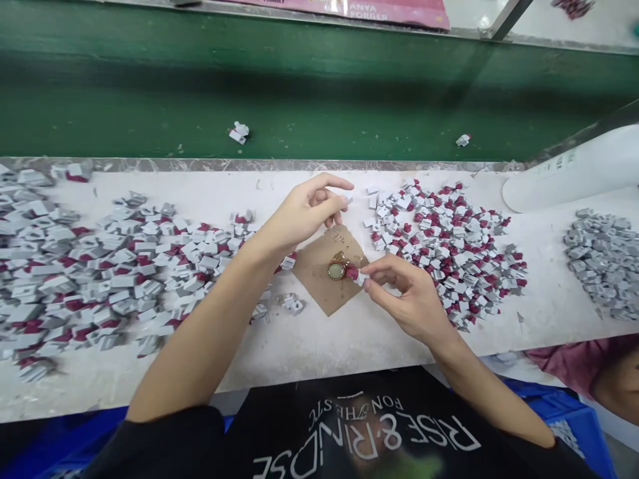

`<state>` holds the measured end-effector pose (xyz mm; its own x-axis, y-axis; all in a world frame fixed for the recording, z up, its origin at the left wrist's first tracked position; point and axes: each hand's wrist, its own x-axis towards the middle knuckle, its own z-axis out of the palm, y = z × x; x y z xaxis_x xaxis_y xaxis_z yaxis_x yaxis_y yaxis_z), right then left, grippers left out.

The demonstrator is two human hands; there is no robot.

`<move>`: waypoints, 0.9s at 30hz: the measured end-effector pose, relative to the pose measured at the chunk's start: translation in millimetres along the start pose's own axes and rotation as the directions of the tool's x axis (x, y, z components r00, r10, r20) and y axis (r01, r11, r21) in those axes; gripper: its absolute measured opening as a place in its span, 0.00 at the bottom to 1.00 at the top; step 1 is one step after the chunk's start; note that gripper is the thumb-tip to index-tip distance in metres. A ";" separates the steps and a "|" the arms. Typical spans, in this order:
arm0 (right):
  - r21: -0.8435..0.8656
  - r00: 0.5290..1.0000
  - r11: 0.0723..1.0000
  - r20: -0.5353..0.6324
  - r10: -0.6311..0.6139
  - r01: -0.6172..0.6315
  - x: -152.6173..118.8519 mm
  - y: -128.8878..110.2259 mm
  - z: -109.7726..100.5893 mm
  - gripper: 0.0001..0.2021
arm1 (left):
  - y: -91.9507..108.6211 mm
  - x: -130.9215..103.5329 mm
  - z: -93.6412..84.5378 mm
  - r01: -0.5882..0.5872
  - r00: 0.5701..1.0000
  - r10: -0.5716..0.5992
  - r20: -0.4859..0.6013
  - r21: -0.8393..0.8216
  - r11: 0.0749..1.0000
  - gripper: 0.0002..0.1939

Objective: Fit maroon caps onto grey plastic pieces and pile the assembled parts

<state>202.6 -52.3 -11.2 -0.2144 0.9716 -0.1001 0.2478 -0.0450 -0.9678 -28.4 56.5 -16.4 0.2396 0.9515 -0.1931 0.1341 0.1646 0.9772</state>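
Note:
My left hand point(319, 207) is above the back edge of a brown cardboard square point(327, 299), fingers curled. At its thumb tip shows a sliver of a small light-grey piece point(349, 198), mostly hidden by the fingers. My right hand point(407, 293) pinches a small white and dark red plastic part point(356, 275) between thumb and fingertips. The red end of that part touches or nearly touches a small round gold-rimmed dish point(335, 271) with a pale middle, sitting on the cardboard. Tiny shiny bits point(339, 234) lie on the cardboard's back corner.
A large pile of grey and red parts point(114, 266) spreads left; another pile point(444, 246) lies right. Plain grey parts point(604, 259) sit farther right beside a white cylindrical container point(574, 169). Behind runs a green conveyor belt point(349, 100). Another person's arm point(619, 379) shows at right.

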 end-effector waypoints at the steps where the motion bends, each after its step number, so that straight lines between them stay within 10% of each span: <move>1: -0.009 1.000 1.000 0.016 0.001 -0.001 0.0 1.5 1.5 0.04 | 1.2 -8.3 -2.6 0.054 0.999 -0.054 0.004 -0.050 0.997 0.12; 9: -0.050 0.999 0.999 0.041 0.003 -0.001 1.4 9.7 8.7 0.03 | -6.6 -48.7 -8.9 0.242 0.968 -0.252 0.013 -0.338 0.910 0.11; 27: -0.136 0.995 0.987 0.063 -0.075 0.083 3.0 13.6 10.6 0.06 | -18.0 -68.7 -6.4 0.177 0.981 -0.193 0.015 -0.477 0.861 0.16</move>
<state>195.3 -52.5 -27.1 -0.2916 0.9556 -0.0421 0.3558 0.0675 -0.9321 -53.5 -10.2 -20.2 0.2237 0.8977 -0.3796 -0.3006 0.4341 0.8493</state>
